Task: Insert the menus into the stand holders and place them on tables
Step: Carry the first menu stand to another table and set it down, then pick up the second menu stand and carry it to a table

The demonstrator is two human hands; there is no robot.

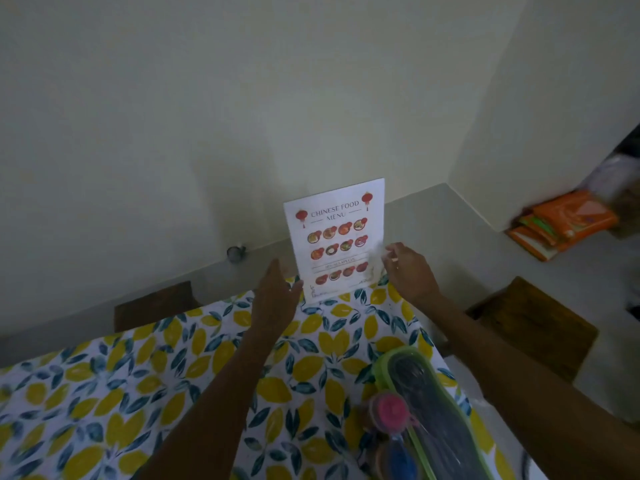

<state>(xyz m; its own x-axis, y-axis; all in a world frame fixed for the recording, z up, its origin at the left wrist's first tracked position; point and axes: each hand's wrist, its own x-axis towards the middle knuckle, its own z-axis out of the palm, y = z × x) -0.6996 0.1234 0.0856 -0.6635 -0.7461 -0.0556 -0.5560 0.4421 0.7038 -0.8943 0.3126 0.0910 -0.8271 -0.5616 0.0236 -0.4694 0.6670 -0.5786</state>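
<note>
A white "Chinese Food Menu" sheet (337, 237) stands upright in a clear stand holder at the far edge of a table with a lemon-print cloth (138, 375). My left hand (277, 292) is just left of the menu's lower corner. Its fingers are spread and the thumb is close to the holder's edge. My right hand (410, 270) is at the menu's right edge with its fingers apart, and the fingertips are at or just off the clear holder. Neither hand wraps around the stand. The holder's base is hidden behind my hands.
A green-rimmed tray (381, 362) with dark utensils lies near right, beside a pink-lidded jar (389, 410). Dark wooden seats stand at back left (156, 306) and at right (533, 323). Orange packets (561, 223) lie on the ledge. A small metal object (236, 252) sits by the wall.
</note>
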